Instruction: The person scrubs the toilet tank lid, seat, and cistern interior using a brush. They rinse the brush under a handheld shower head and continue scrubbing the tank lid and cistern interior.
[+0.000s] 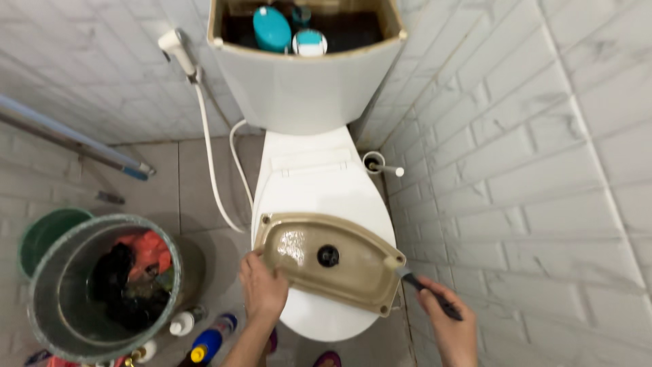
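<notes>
An upturned cistern lid, stained brown inside with a black round hole at its middle, lies across the closed white toilet seat. My left hand grips the lid's near left edge. My right hand holds a dark-handled brush whose tip touches the lid's right corner. Behind, the white cistern stands uncovered, with a teal float and a fill valve showing inside.
A bidet sprayer with a white hose hangs on the left wall. A grey bucket holding dark and red cloth, a green bucket and several bottles stand on the floor at left. A toilet brush holder sits by the tiled right wall.
</notes>
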